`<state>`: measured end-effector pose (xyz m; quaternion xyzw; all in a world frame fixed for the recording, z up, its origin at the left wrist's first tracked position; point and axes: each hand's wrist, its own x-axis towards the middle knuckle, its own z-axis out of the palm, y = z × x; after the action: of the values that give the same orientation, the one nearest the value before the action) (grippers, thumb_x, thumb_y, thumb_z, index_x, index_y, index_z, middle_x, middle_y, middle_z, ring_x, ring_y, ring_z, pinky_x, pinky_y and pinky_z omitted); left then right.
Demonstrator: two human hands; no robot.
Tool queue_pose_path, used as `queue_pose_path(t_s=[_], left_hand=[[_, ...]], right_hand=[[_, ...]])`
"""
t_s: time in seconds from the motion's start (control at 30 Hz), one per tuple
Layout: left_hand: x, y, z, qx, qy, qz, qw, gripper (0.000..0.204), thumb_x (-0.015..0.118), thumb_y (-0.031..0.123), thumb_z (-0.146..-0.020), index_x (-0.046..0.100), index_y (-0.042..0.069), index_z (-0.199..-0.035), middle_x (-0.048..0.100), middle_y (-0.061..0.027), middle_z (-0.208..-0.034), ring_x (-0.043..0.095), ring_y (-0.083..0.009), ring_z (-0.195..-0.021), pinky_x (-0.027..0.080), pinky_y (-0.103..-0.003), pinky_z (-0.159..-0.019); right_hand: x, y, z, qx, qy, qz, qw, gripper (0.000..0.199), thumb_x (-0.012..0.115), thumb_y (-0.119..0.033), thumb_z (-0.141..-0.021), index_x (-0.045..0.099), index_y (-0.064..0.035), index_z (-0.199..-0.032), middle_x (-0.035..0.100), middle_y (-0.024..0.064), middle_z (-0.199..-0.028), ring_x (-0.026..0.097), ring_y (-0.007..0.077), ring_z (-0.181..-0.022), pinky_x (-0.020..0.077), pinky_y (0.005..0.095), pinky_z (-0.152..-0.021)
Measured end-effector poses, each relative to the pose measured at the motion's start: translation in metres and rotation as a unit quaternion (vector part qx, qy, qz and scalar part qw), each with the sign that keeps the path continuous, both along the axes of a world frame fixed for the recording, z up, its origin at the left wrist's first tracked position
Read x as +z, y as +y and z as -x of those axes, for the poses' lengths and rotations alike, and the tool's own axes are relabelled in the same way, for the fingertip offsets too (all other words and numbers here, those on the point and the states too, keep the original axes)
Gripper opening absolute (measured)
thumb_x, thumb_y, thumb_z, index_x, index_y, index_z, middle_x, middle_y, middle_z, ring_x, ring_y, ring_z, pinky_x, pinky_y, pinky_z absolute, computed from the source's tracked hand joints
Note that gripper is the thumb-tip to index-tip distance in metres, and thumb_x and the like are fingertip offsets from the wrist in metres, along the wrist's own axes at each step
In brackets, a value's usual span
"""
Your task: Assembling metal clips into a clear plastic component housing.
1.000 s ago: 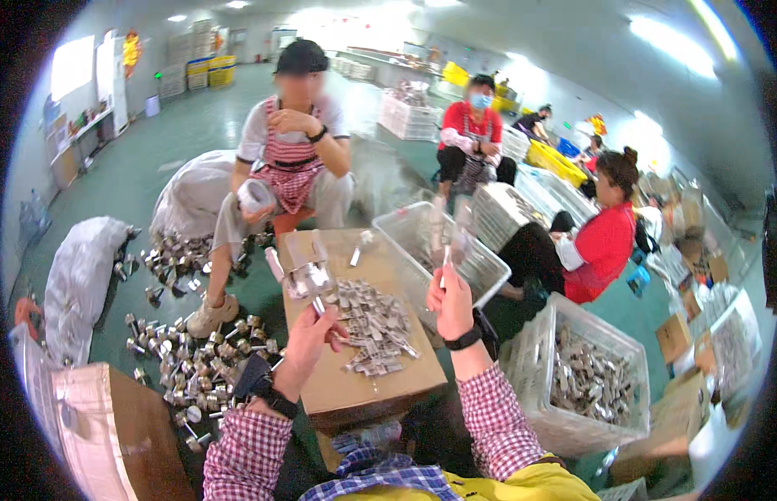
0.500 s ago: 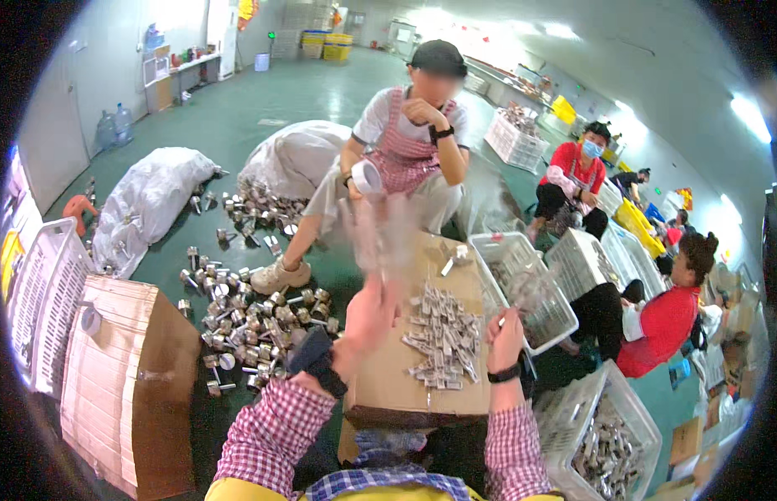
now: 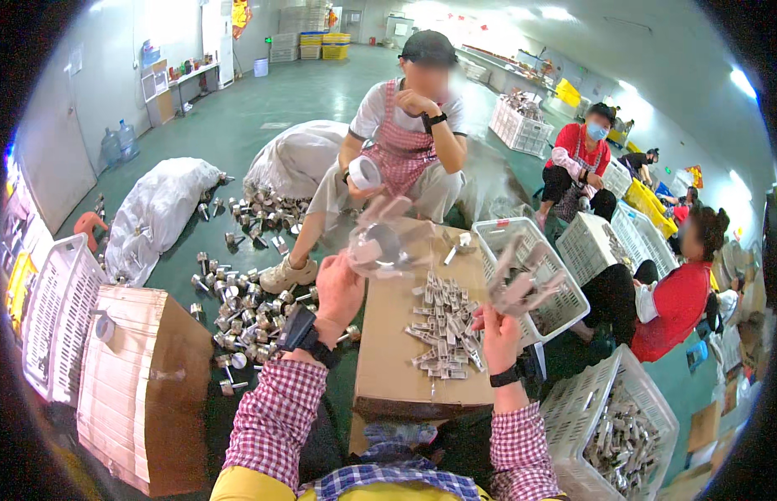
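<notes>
Gripped in my left hand (image 3: pixel 340 288) is a blurred clear plastic piece (image 3: pixel 387 242); the fingers are curled around its lower edge, and it is raised above the near left part of the cardboard box (image 3: pixel 387 367). My right hand (image 3: pixel 499 332) is also closed, around a bunch of grey metal strips (image 3: pixel 522 280) that stick up and are too blurred for me to tell their exact shape; it is over the right edge of the box.

From large to small, I see first the green floor (image 3: pixel 263 108). On it lie two white sacks (image 3: pixel 159 213), to the left of a seated person in a checked apron (image 3: pixel 401 154). A ribbed brown carton (image 3: pixel 138 384) stands at my left. The cardboard box is in front of me, between me and that person. One white basket (image 3: pixel 543 267) is just beside its right edge, and another basket (image 3: pixel 614 426) with metal parts is lower right. A heap of small metal clips (image 3: pixel 443 326) lies on the box top, between my two hands. Many loose metal fittings (image 3: pixel 238 292) are spread on the floor at the left of the box.
</notes>
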<state>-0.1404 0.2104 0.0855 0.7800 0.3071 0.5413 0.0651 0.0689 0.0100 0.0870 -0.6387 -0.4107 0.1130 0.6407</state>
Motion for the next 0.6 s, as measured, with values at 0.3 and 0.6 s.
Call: queue_pose_path(t_s=[0.3,0.6], left_hand=[[0.004,0.035,0.036,0.056,0.047,0.327,0.942,0.025,0.05,0.026,-0.091,0.055,0.009,-0.109,0.064,-0.0088,-0.071,0.062,-0.0316,-0.069,0.046,-0.042,-0.068],[0.014,-0.019,0.008,-0.045,0.251,0.341,0.905,0.035,0.044,0.04,-0.093,0.051,0.006,-0.091,0.061,-0.0114,-0.062,0.063,-0.0333,-0.067,0.045,-0.046,-0.063]], right_hand=[[-0.002,0.008,-0.013,-0.078,-0.082,0.162,0.98,0.023,0.051,-0.023,-0.095,0.056,-0.0014,-0.1,0.067,0.0077,-0.081,0.063,0.0153,-0.057,0.0483,0.0303,-0.052],[0.017,0.08,0.027,0.108,0.052,-0.105,0.987,0.041,0.036,-0.031,-0.101,0.051,0.0033,-0.12,0.059,0.013,-0.119,0.053,0.0195,-0.115,0.037,0.0321,-0.101]])
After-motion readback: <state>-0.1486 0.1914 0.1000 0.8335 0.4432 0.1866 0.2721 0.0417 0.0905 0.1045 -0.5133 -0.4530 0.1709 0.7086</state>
